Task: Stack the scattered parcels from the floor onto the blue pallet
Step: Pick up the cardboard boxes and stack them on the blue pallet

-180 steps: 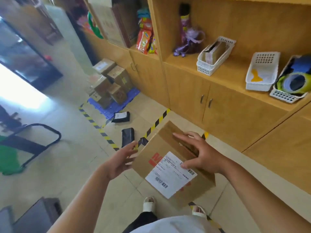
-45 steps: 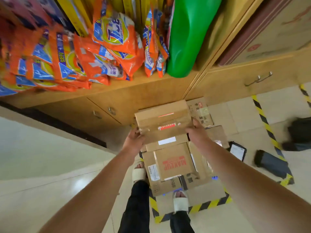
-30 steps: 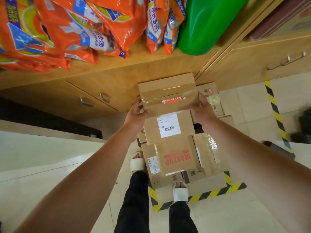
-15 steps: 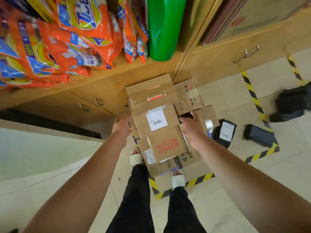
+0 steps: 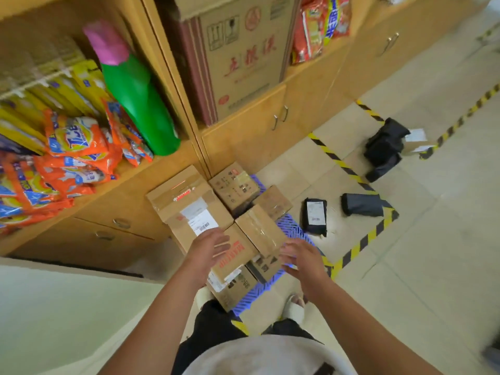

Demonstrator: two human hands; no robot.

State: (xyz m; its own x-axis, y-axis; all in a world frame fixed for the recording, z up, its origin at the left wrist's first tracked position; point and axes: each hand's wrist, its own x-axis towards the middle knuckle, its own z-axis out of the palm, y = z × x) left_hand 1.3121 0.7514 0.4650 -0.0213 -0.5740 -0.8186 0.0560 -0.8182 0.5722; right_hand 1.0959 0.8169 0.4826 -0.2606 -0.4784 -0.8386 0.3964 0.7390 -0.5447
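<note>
Parcels: several boxes stacked on blue pallet by cabinet. Over them left grip and right grip hover open, empty. Black bags on floor not yet moved.

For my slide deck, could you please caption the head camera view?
Left hand and right hand hover open over cardboard boxes stacked on the blue pallet; black parcels lie on the floor nearby.
</note>
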